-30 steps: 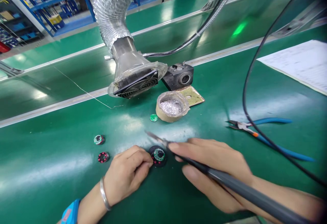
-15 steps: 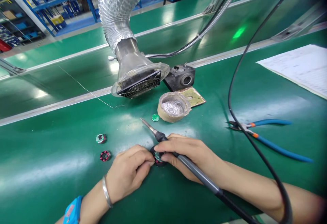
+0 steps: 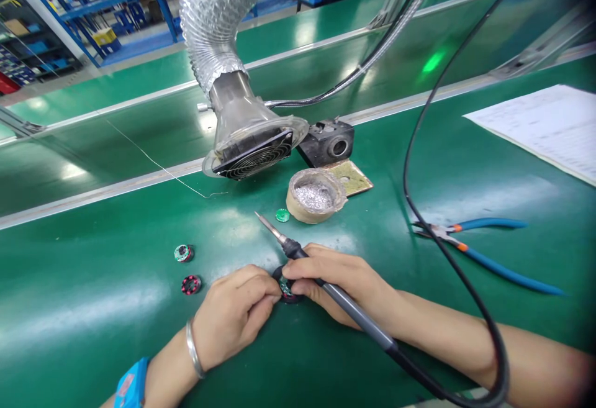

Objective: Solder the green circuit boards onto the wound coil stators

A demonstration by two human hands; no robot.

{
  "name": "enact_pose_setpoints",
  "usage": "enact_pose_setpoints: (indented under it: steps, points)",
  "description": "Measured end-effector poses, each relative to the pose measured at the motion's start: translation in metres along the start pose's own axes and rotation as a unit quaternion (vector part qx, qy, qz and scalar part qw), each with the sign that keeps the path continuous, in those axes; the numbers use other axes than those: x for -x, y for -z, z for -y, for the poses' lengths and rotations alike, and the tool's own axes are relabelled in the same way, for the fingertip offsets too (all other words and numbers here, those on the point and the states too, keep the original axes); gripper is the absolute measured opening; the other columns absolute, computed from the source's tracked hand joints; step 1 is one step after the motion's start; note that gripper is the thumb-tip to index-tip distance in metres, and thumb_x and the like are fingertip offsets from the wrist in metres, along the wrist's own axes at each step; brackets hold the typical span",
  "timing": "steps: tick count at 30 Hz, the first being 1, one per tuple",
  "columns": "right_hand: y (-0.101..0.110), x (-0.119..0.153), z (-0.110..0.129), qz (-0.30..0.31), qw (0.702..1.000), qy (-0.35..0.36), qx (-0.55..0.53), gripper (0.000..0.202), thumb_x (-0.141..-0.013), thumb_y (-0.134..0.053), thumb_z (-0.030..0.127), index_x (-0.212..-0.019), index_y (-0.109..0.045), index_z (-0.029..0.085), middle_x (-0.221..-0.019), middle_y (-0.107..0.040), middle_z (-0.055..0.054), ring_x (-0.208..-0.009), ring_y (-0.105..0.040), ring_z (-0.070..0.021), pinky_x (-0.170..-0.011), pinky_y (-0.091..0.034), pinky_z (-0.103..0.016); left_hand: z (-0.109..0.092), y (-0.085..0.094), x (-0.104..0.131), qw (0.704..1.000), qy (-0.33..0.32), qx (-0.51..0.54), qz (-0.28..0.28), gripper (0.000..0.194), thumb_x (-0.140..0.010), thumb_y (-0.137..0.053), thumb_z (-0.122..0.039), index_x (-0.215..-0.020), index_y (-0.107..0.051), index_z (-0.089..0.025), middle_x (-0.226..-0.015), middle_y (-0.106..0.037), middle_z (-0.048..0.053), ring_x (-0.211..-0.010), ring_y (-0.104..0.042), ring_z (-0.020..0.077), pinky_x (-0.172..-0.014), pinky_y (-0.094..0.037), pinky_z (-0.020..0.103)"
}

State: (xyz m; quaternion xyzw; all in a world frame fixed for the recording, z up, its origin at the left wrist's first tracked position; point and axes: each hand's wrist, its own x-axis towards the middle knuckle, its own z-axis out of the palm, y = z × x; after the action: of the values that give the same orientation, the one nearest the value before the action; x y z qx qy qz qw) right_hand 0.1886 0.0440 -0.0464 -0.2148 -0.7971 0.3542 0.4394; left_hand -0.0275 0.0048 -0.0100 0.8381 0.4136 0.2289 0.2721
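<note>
A small round part with a green circuit board and a dark rim (image 3: 285,286) sits on the green bench between my hands. My left hand (image 3: 242,305) is closed, its thumb and forefinger pinching the part's left edge. My right hand (image 3: 342,281) holds a soldering iron (image 3: 347,302) across the fingers, tip pointing up and left, away from the part. Its thumb and forefinger also touch the part's right side and cover some of it. To the left lie a similar round part with a green board (image 3: 183,253) and a black-and-red ring-shaped core (image 3: 190,284).
Beyond my hands stand a pot of silvery scraps (image 3: 314,198), a small green disc (image 3: 282,215), a sponge plate (image 3: 351,177) and a dark iron holder (image 3: 333,141). A fume extractor (image 3: 256,147) hangs above. Blue-handled cutters (image 3: 488,246), a black cable (image 3: 410,178) and paper (image 3: 540,125) are right.
The black cable on the right has swung left. My hands have barely moved and stay on the round part, with the soldering iron still in my right hand.
</note>
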Motion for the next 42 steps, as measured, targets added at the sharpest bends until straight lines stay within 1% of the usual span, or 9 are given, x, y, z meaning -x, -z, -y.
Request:
enact_pose_setpoints:
  steps: [4, 7, 9, 12, 14, 18, 22, 29, 42]
  points:
    - [0.002, -0.003, 0.001, 0.009, 1.0, 0.015, 0.015, 0.027, -0.088, -0.055, 0.008, -0.114, -0.057, 0.017, -0.085, -0.064, -0.004, -0.073, -0.054, -0.013, -0.065, -0.048, -0.025, -0.001, 0.001, 0.0, 1.0, -0.003, -0.014, 0.003, 0.013, -0.091, -0.049, -0.01, -0.095, -0.057, -0.02, -0.086, -0.065, 0.002, -0.077, -0.06, 0.0122, -0.071, -0.048, 0.021]
    - [0.007, -0.007, 0.006, -0.016, 0.999, 0.033, 0.04, 0.031, -0.089, -0.052, 0.005, -0.116, -0.057, 0.017, -0.076, -0.06, -0.002, -0.068, -0.052, -0.0132, -0.061, -0.046, -0.026, -0.001, 0.002, 0.0, 1.0, -0.003, -0.018, 0.01, 0.013, -0.092, -0.048, -0.01, -0.096, -0.056, -0.02, -0.089, -0.065, 0.001, -0.079, -0.06, 0.0123, -0.073, -0.048, 0.022]
    - [0.014, -0.008, 0.016, -0.039, 0.997, 0.033, 0.06, 0.036, -0.088, -0.05, 0.004, -0.121, -0.056, 0.019, -0.072, -0.056, -0.001, -0.064, -0.051, -0.0131, -0.058, -0.045, -0.026, 0.0, 0.001, 0.001, 1.0, 0.0, -0.018, 0.017, 0.014, -0.092, -0.047, -0.01, -0.098, -0.055, -0.02, -0.09, -0.064, 0.001, -0.08, -0.059, 0.0121, -0.074, -0.048, 0.022]
    - [0.027, -0.007, 0.036, -0.053, 0.995, 0.023, 0.085, 0.041, -0.085, -0.052, 0.008, -0.125, -0.055, 0.018, -0.08, -0.058, -0.005, -0.07, -0.055, -0.016, -0.06, -0.049, -0.03, 0.001, 0.002, 0.001, 1.0, 0.005, -0.01, 0.024, 0.014, -0.092, -0.046, -0.01, -0.099, -0.054, -0.02, -0.091, -0.063, 0.001, -0.08, -0.058, 0.0117, -0.074, -0.047, 0.022]
    - [0.034, -0.006, 0.05, -0.04, 0.995, 0.006, 0.094, 0.04, -0.082, -0.052, 0.01, -0.122, -0.057, 0.017, -0.081, -0.059, -0.007, -0.071, -0.057, -0.0175, -0.059, -0.051, -0.032, 0.001, 0.003, 0.001, 1.0, 0.005, -0.005, 0.026, 0.015, -0.092, -0.046, -0.009, -0.099, -0.053, -0.02, -0.091, -0.062, 0.001, -0.081, -0.058, 0.0115, -0.075, -0.047, 0.021]
    - [0.038, -0.003, 0.066, -0.017, 0.996, -0.014, 0.089, 0.035, -0.076, -0.05, 0.006, -0.109, -0.059, 0.017, -0.069, -0.06, -0.003, -0.058, -0.057, -0.016, -0.051, -0.049, -0.031, 0.002, 0.004, 0.001, 1.0, -0.002, 0.0, 0.027, 0.015, -0.092, -0.047, -0.009, -0.1, -0.054, -0.02, -0.092, -0.062, 0.001, -0.083, -0.058, 0.0116, -0.076, -0.047, 0.021]
    - [0.031, -0.001, 0.068, -0.023, 0.995, -0.026, 0.089, 0.029, -0.075, -0.049, 0.006, -0.1, -0.058, 0.018, -0.062, -0.058, -0.001, -0.053, -0.054, -0.015, -0.05, -0.048, -0.031, 0.004, 0.004, 0.001, 1.0, -0.006, 0.007, 0.026, 0.016, -0.092, -0.048, -0.009, -0.102, -0.054, -0.02, -0.093, -0.062, 0.002, -0.085, -0.058, 0.0117, -0.077, -0.048, 0.021]
    - [0.028, 0.001, 0.07, -0.008, 0.994, -0.048, 0.098, 0.03, -0.075, -0.051, 0.006, -0.101, -0.058, 0.02, -0.064, -0.06, -0.002, -0.058, -0.058, -0.0169, -0.055, -0.051, -0.034, 0.005, 0.003, 0.001, 1.0, 0.001, 0.005, 0.031, 0.014, -0.093, -0.047, -0.011, -0.102, -0.054, -0.02, -0.094, -0.062, 0.002, -0.084, -0.058, 0.0121, -0.075, -0.048, 0.021]
    - [0.025, 0.004, 0.073, -0.024, 0.991, -0.067, 0.11, 0.031, -0.075, -0.051, 0.007, -0.101, -0.059, 0.022, -0.066, -0.06, -0.003, -0.061, -0.058, -0.0192, -0.058, -0.052, -0.036, 0.006, 0.003, 0.001, 1.0, -0.003, 0.006, 0.024, 0.013, -0.093, -0.047, -0.011, -0.101, -0.054, -0.019, -0.093, -0.062, 0.002, -0.084, -0.058, 0.012, -0.076, -0.048, 0.021]
